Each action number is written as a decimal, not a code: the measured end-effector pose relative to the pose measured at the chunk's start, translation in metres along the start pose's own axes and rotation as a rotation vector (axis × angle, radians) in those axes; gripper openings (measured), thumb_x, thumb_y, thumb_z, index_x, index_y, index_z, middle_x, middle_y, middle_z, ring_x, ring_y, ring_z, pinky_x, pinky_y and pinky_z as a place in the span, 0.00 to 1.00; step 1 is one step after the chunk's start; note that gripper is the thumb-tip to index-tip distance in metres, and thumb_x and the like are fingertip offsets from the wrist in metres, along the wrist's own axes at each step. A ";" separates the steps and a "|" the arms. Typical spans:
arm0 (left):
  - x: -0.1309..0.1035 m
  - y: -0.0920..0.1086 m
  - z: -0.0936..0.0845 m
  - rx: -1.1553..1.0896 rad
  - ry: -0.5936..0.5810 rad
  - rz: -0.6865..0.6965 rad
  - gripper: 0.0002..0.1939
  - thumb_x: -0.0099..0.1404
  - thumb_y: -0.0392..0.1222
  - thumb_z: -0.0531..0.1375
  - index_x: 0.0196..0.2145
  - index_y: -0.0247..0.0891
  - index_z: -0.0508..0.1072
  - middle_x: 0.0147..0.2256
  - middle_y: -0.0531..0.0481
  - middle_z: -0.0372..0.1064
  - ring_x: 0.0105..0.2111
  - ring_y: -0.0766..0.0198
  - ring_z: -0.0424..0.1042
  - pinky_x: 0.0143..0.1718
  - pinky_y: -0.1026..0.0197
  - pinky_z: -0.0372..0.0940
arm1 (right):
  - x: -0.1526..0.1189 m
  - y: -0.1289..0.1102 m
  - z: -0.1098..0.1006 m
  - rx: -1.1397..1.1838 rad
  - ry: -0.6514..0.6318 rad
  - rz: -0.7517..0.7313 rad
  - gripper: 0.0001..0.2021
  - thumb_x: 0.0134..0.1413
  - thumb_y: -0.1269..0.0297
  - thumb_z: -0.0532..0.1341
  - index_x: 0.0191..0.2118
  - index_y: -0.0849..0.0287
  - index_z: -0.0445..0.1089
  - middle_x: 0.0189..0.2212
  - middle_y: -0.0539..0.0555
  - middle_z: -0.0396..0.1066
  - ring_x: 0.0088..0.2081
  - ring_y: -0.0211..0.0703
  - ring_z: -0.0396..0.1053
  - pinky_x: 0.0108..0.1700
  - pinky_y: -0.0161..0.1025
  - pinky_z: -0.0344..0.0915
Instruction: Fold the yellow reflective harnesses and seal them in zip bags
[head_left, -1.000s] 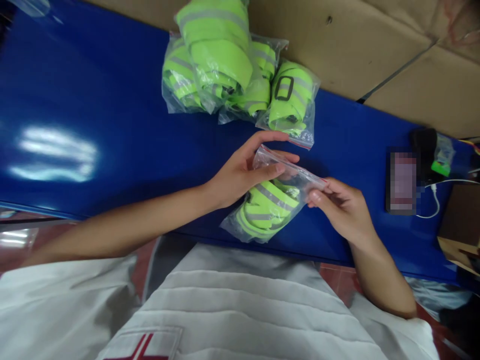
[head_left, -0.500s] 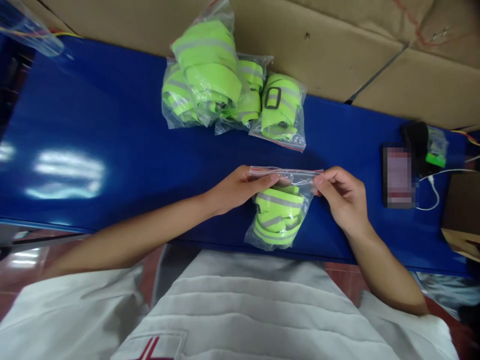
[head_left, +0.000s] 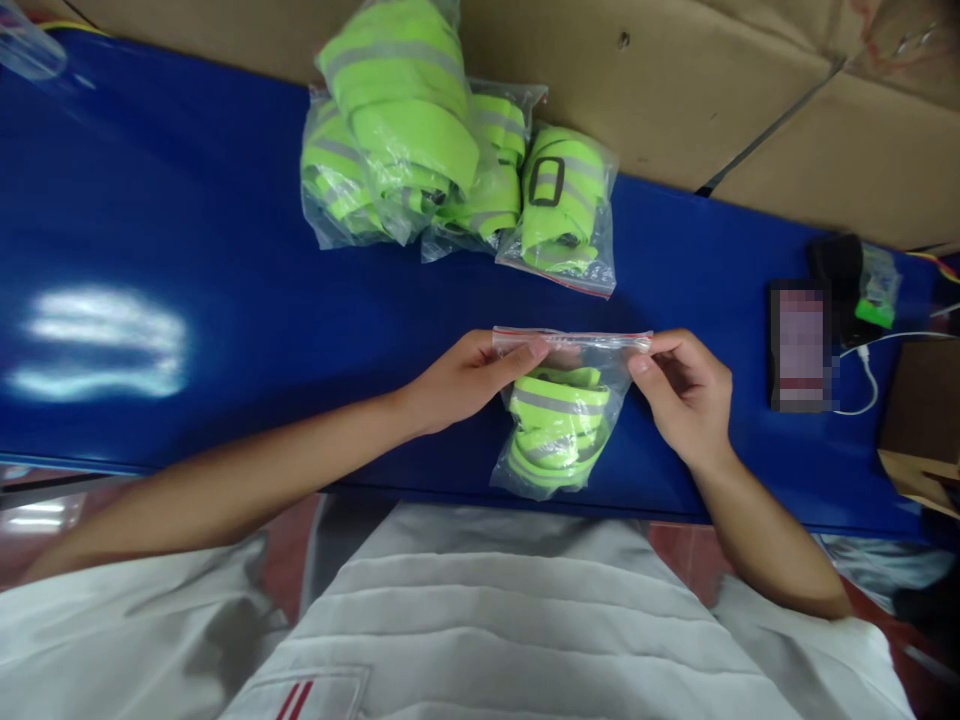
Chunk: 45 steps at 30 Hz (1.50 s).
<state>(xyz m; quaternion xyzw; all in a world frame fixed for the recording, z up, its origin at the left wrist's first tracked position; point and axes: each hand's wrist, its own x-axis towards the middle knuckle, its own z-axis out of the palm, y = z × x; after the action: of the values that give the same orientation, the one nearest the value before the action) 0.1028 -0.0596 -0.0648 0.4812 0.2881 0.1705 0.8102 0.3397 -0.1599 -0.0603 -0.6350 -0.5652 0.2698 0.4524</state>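
Note:
A clear zip-lock bag (head_left: 619,395) with a red line along its top edge hangs between my hands, close to the near edge of the blue table. Inside it lies a rolled neon-yellow strap (head_left: 559,425) with grey reflective stripes. My left hand (head_left: 480,375) grips the bag's upper left part, thumb in front and fingers behind. At the top right corner, my right hand (head_left: 686,390) pinches the bag between thumb and forefinger. Beyond my hands sit several similar filled bags, among them one with a dark buckle showing (head_left: 562,200) and a larger one on top of the pile (head_left: 401,95).
Cardboard boxes (head_left: 720,90) line the far side of the blue table (head_left: 225,260). To the right lie a phone (head_left: 799,345), a white cable (head_left: 870,375), a black object (head_left: 836,265) and a small brown box (head_left: 922,410).
My right thumb has shifted slightly at the bag's corner, and the bag's top edge looks straighter. The camera view has moved a little. Both hands still hold the bag.

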 end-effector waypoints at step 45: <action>-0.005 0.003 0.000 0.231 0.270 0.281 0.14 0.65 0.51 0.70 0.39 0.38 0.86 0.39 0.47 0.84 0.39 0.60 0.82 0.43 0.63 0.75 | 0.002 -0.001 0.011 0.143 0.047 -0.093 0.02 0.66 0.64 0.67 0.41 0.55 0.74 0.33 0.50 0.75 0.32 0.35 0.70 0.32 0.33 0.68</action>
<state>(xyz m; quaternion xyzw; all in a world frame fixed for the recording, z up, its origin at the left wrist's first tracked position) 0.0983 -0.0611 -0.0610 0.5791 0.3418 0.3104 0.6720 0.3306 -0.1551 -0.0640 -0.5804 -0.5624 0.2733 0.5217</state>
